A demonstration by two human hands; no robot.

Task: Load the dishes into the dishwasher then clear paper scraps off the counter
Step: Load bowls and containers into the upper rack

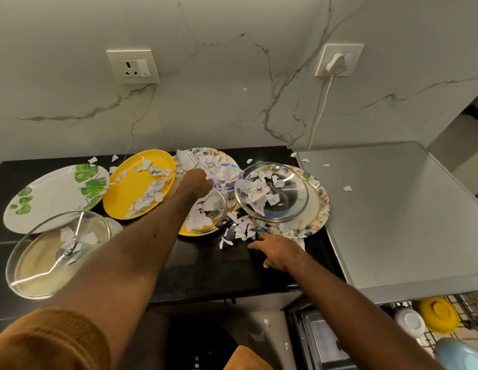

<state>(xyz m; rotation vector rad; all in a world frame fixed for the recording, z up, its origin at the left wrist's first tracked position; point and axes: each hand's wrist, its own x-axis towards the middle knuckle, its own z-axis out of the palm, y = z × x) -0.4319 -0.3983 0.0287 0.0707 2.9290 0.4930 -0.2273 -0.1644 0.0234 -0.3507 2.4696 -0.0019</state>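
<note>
**Hands among the scraps**

Torn white paper scraps (239, 232) litter the black stone counter (206, 268) and its dishes. The right hand (280, 253) lies flat, fingers spread, fingertips just beside them. The left hand (196, 180) reaches into piled scraps, fingers hidden.

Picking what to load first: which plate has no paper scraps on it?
The white plate with green leaves, far left; the yellow plate and speckled plates carry scraps.

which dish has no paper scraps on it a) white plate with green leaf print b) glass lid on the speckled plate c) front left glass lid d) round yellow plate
A: the white plate with green leaf print is bare; the round yellow plate, front left glass lid and right glass lid all hold paper scraps.
</note>
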